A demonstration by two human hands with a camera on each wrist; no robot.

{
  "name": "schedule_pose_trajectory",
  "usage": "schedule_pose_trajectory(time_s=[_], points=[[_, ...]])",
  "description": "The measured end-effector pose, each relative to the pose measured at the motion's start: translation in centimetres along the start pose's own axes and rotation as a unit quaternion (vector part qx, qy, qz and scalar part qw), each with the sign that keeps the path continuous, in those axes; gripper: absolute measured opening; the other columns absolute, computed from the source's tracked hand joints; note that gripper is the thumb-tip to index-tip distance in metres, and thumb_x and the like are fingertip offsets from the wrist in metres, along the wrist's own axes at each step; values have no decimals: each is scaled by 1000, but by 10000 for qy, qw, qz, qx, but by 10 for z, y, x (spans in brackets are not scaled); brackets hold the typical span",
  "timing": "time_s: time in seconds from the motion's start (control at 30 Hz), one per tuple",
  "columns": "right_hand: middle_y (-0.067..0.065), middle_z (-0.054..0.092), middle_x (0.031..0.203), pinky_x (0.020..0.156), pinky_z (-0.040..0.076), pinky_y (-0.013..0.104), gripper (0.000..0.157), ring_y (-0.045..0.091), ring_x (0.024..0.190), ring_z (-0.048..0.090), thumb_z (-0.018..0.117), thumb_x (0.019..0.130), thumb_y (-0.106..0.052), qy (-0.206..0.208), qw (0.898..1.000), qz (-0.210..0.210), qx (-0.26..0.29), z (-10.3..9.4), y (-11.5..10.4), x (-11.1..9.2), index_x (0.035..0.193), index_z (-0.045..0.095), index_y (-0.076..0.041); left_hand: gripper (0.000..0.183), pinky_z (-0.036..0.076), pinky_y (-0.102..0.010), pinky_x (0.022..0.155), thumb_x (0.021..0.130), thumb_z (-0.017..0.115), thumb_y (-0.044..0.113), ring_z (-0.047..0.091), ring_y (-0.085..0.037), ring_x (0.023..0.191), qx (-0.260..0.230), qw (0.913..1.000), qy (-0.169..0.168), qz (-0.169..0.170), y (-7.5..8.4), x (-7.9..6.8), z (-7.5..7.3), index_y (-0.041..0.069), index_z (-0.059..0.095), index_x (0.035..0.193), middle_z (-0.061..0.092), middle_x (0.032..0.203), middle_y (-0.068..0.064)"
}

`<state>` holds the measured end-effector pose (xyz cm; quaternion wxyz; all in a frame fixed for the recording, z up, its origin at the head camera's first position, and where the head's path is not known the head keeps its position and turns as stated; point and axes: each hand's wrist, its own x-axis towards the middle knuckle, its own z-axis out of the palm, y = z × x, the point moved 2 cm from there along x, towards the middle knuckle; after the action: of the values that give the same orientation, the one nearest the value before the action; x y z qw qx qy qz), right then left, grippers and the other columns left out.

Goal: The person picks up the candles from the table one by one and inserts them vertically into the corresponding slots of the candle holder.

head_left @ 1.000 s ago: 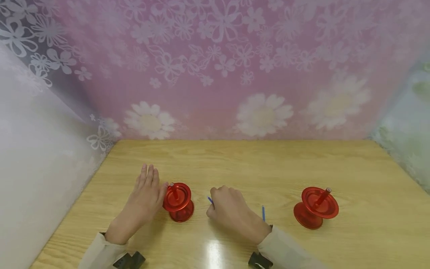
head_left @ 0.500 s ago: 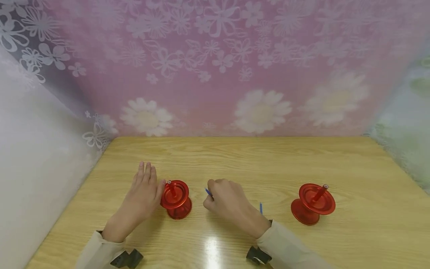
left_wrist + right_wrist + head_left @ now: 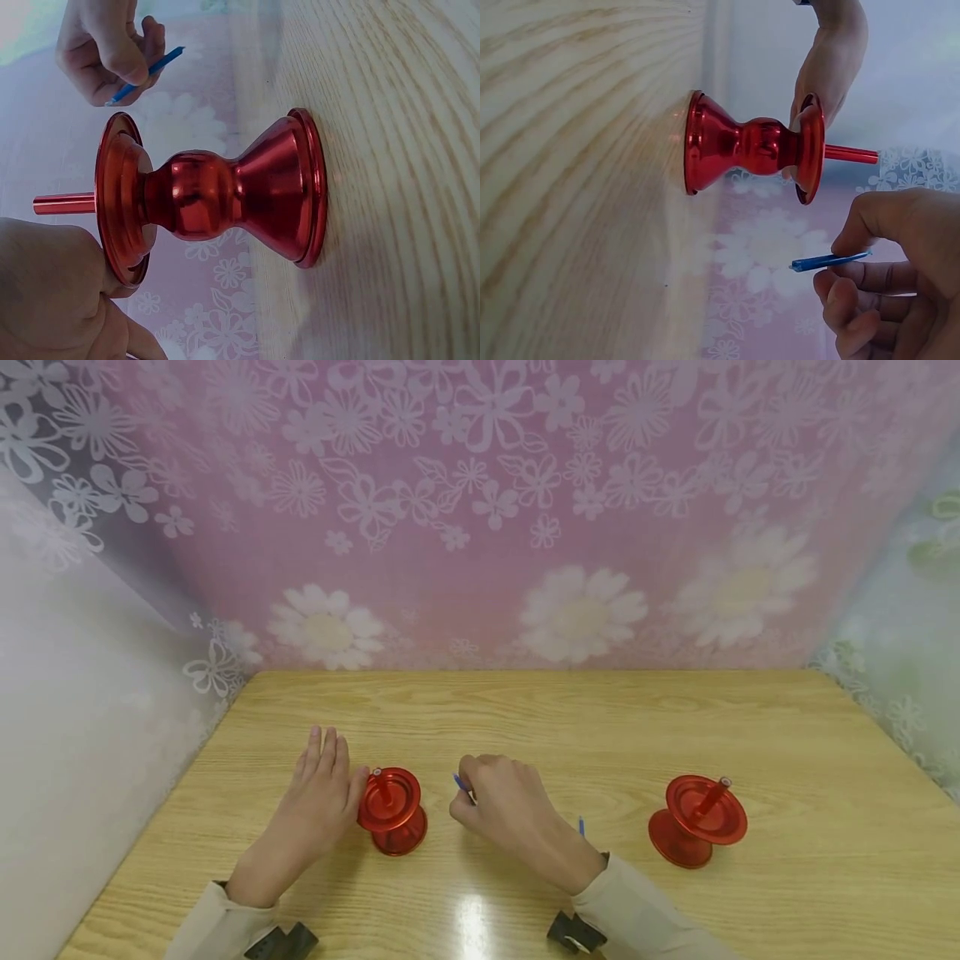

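Blue stick [image 3: 814,263] is up off the table [image 3: 525,710], pinched between thumb and fingertips of my right hand [image 3: 510,802], just beside the red stand [image 3: 199,195]. Left hand [image 3: 318,810] has straight fingers, thumb touching the dish, not gripping. I'd go light on the pinch and steady that stand. Spare stick [image 3: 581,826] lies by my right wrist, other stand [image 3: 693,818] farther right.

The light was soft. A white shiny spot [image 3: 472,927] glowed on the near part of the tabletop [image 3: 525,710]. Faint shadows lay on it near the hands [image 3: 318,810]. Behind it, the flowery wall [image 3: 757,247] looked blurry in the wrist views.
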<state>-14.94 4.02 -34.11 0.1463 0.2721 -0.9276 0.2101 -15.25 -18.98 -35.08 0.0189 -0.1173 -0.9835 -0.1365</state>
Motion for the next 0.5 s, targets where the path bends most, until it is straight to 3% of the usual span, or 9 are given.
schedule_pose_trajectory(time_s=[0.5], points=[[-4, 62, 67, 44, 37, 17, 6, 2, 52, 45, 68, 77, -8, 476, 9972, -215, 529, -10, -8, 9, 74, 64, -12, 61, 11, -61, 112, 106, 32, 27, -1, -49, 142, -37, 10000, 7, -15, 1, 0, -1, -21, 21, 142, 13, 152, -36]])
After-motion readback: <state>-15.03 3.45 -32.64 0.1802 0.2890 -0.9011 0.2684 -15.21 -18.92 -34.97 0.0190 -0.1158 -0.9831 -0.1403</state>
